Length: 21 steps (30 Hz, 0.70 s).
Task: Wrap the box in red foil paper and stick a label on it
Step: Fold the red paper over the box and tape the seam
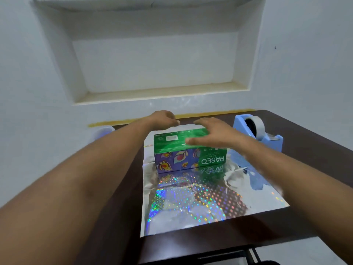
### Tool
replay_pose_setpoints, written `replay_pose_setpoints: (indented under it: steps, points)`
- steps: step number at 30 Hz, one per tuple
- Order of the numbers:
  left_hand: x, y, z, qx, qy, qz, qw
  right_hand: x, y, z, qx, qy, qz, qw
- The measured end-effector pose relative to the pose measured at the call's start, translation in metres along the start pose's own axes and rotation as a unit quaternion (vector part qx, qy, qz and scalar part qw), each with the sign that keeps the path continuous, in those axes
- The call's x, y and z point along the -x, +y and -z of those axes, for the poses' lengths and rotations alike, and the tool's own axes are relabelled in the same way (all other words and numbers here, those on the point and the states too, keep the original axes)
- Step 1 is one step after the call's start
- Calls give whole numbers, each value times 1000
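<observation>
A green and purple tissue box (177,150) stands on a sheet of silver holographic foil paper (200,199), which lies flat on the dark brown table (305,217). The foil looks silver here, not red. My left hand (164,119) reaches past the box's far left corner with its fingers curled near the foil's far edge; I cannot tell whether it grips the foil. Just above the box's top right part, my right hand (212,134) hovers with fingers spread, blurred, holding nothing. No label is in view.
A light blue tape dispenser (257,131) with a white roll stands at the back right of the table. A pale blue-white object (104,131) sits by the table's back left corner. A white wall with a recessed niche is right behind the table.
</observation>
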<state>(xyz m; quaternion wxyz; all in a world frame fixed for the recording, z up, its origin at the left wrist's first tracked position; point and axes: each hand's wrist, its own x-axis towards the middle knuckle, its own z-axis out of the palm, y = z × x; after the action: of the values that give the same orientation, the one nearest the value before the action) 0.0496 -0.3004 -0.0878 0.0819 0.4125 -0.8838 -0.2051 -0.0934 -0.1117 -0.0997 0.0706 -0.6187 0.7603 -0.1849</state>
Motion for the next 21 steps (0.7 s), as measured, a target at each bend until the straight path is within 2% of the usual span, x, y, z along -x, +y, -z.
replay_pose_setpoints:
  steps: [3,6,12,16,21]
  points:
    - [-34,-3,-7,-69,-25,8,997,-17,-2,4,72,-134,47,987]
    - [-59,-3,-17,-127,-58,9,990,-28,5,0,56,-193,44,979]
    - [-116,-18,-38,-147,-122,38,981,-39,20,-14,84,-179,70,978]
    - [-141,-32,-46,-219,-64,30,973,-40,23,-18,104,-170,82,977]
    - [-137,-24,-45,-139,7,12,990,-43,23,-17,107,-187,74,974]
